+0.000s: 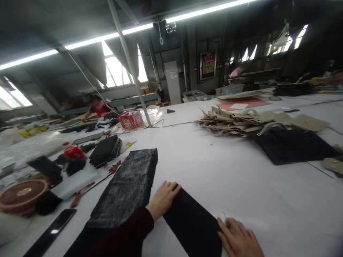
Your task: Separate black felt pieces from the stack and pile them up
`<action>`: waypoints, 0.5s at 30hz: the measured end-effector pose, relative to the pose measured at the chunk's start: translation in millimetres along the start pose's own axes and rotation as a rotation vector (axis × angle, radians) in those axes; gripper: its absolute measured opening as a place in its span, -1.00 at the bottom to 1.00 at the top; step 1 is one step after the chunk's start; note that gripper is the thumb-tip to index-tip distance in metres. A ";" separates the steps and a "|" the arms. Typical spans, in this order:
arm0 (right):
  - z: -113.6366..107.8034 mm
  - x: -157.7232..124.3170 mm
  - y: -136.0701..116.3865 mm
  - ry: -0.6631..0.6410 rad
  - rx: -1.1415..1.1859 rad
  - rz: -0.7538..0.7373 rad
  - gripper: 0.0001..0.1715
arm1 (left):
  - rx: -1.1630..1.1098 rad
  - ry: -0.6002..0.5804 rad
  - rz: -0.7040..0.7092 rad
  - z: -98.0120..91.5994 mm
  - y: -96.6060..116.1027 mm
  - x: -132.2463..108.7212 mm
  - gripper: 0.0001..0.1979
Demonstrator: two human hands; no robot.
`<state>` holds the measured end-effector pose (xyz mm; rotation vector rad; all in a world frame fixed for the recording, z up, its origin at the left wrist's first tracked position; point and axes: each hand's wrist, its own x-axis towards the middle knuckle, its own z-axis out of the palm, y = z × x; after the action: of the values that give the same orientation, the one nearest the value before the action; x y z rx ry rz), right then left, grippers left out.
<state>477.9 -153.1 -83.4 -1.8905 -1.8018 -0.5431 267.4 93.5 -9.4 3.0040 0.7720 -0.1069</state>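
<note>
At lower centre, the left hand [166,197] covers an upper corner of the black panel [194,223], the right hand [239,235] touching its right edge (pinching or merely pressing, I cannot tell); uneven pressure could skew it, or the sleeve [134,226] drag the grey-black stack [131,182].

The black panel [194,221] is looking matt and smooth, like cloth, while the grey-streaked piece [128,185] is showing a rough, chalky face! The white tabletop [187,153] is coming across smooth with a soft sheen. Now the phone [44,241] is gleaming, glassy and glossy; the fan [24,192] is looking like plastic; the beige pieces [227,123] are creasing, matt; and gold fittings [259,134] are glinting like metal.
</note>
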 end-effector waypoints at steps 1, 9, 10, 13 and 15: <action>-6.5 6.0 -2.1 -0.051 0.047 0.058 -0.69 | -0.030 0.001 -0.040 -1.0 -4.3 2.0 -0.48; -5.2 41.6 -25.7 -0.160 0.138 0.318 -0.89 | -0.236 -0.020 -0.358 -0.6 -18.5 22.6 -0.71; -2.9 42.0 -26.0 -0.171 0.148 0.318 -0.87 | -0.260 -0.040 -0.369 -0.1 -19.5 22.6 -0.77; -3.4 45.2 -10.5 -0.259 0.246 0.367 -0.84 | -0.328 -0.059 -0.370 4.6 -17.2 22.9 -0.81; -12.1 53.4 18.0 -0.360 0.301 0.445 -0.85 | -0.495 -0.033 -0.370 9.3 -6.9 27.7 -0.79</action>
<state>499.6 -117.3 -43.7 -2.1680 -1.4760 0.2249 287.7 112.4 -21.0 2.3702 1.1453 0.0238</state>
